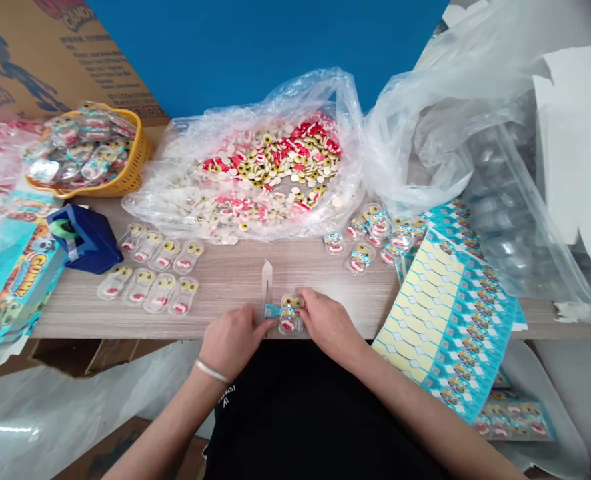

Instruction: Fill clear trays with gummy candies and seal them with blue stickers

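Near the table's front edge, my right hand (328, 325) grips a small clear candy pack (289, 325) by its right side. Yellow eye-shaped pieces and a red mouth-shaped piece show inside it. A blue printed sticker (273, 311) lies across the pack's middle, its left end sticking out sideways. My left hand (236, 340) is closed with its thumb and finger at that free end, pinching it. A pale pointed strip (267, 283) lies on the table just beyond my left fingers; what it is I cannot tell. Left of it, several unlabelled candy packs (160, 290) stand in two rows.
A plastic bag (185, 143) of loose candies lies behind. Labelled packs (360, 257) and sticker sheets (428, 300) are to the right, below another clear bag (400, 127). A blue tape dispenser (93, 237), a yellow basket (134, 163) of packs and a printed box (23, 280) stand left.
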Demonstrator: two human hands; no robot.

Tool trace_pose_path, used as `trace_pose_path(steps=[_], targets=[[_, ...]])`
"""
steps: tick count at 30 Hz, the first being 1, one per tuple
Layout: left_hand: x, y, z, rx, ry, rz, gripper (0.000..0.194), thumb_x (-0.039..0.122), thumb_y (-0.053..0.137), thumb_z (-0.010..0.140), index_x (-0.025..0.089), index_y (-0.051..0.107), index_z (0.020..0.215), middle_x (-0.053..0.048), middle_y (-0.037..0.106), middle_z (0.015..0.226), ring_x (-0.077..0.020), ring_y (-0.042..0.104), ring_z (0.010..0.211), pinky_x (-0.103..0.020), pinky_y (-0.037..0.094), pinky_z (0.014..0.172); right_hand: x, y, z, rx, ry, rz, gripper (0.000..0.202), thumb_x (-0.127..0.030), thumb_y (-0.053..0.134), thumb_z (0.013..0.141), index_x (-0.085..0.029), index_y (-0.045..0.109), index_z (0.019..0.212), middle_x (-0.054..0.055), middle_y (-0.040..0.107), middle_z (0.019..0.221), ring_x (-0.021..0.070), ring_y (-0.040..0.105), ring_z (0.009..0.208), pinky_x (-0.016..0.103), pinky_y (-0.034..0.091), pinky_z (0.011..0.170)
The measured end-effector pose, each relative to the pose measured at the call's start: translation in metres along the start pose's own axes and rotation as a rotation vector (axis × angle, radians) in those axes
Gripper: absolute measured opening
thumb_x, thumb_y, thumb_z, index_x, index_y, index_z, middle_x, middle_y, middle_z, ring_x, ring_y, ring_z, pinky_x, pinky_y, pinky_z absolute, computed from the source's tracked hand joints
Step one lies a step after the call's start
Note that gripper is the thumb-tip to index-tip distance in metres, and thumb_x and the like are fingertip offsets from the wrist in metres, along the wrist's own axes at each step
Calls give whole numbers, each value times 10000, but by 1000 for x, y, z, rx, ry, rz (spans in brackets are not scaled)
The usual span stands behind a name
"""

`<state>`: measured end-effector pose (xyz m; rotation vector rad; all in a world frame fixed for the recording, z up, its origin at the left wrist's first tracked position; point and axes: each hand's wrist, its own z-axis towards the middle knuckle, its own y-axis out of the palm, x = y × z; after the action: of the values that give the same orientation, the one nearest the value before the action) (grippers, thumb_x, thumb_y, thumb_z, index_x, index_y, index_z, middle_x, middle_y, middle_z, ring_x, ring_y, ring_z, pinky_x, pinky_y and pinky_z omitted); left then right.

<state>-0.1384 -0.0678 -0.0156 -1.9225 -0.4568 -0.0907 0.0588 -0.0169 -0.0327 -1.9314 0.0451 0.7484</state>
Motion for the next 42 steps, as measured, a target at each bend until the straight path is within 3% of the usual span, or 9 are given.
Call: trace_pose_path(steps=[2, 5, 11, 16, 20, 22, 26, 33, 42], targets=[[-19, 13, -28, -59, -101, -219, 422, 628, 632, 765, 232, 633, 619, -66, 645, 560, -266, 625, 579, -313, 370, 574, -9, 4, -5, -38, -50, 2, 207, -165, 536, 916, -206, 544, 1118, 74, 711, 981, 241, 670, 890, 311, 450, 719], [-31, 34, -56, -82, -284, -743, 354, 561, 746, 693, 233, 731, 826, -73, 752, 774, -257, 693, 745, -321, 476, 687, -25, 11, -9, -83, -103, 2, 179, -172, 531, 924, -193, 550, 1100, 81, 710, 968, 241, 670, 882, 311, 451, 714], [-6, 58, -57, -86, -624, -1567, 434, 463, 857, 607, 131, 715, 847, -90, 751, 818, -163, 688, 687, -258, 561, 634, -42, 21, -8, -130, -147, 26, 162, -187, 522, 925, -183, 570, 1080, 84, 714, 933, 235, 681, 848, 308, 455, 693], [4, 56, -57, 35, -579, -1644, 383, 388, 885, 586, 114, 706, 783, -37, 713, 687, -117, 630, 574, -212, 524, 525, -30, 21, -10, -99, -106, 345, 231, -234, 634, 858, -205, 617, 1087, 37, 712, 867, 195, 660, 772, 291, 463, 680], [7, 35, -50, 156, -444, -1657, 336, 364, 880, 599, 127, 690, 742, -21, 705, 667, -118, 627, 595, -228, 532, 574, -15, 11, -13, -132, 93, 885, 406, -416, 683, 819, -191, 607, 1149, 41, 688, 941, 94, 522, 513, 237, 403, 471], [14, 22, -44, 152, -382, -1660, 324, 358, 881, 599, 127, 681, 708, -14, 687, 632, -114, 614, 583, -226, 522, 571, -9, 1, -15, -148, 110, 1063, 395, -492, 703, 788, -171, 644, 1012, -1, 643, 772, 64, 417, 450, 211, 323, 412], [38, 1, -33, 37, -260, -1762, 277, 325, 875, 624, 129, 692, 694, -8, 673, 632, -93, 593, 579, -198, 493, 551, -2, -23, -17, -132, 69, 1261, 358, -504, 741, 761, -167, 623, 760, -72, 452, 528, 50, 323, 443, 192, 203, 407], [73, -4, -23, -329, -94, -1835, 240, 348, 833, 695, 143, 722, 755, -5, 644, 630, -79, 554, 532, -212, 491, 532, 8, -34, -22, -187, -29, 1528, 381, -488, 779, 747, -172, 567, 754, -75, 455, 544, 32, 308, 425, 185, 139, 399], [89, -8, -23, -487, -24, -1803, 239, 354, 830, 700, 147, 719, 749, -11, 648, 612, -83, 565, 518, -207, 497, 524, 14, -31, -22, -338, -10, 1648, 496, -529, 828, 671, -204, 497, 847, -78, 555, 571, 18, 296, 365, 153, 116, 343]])
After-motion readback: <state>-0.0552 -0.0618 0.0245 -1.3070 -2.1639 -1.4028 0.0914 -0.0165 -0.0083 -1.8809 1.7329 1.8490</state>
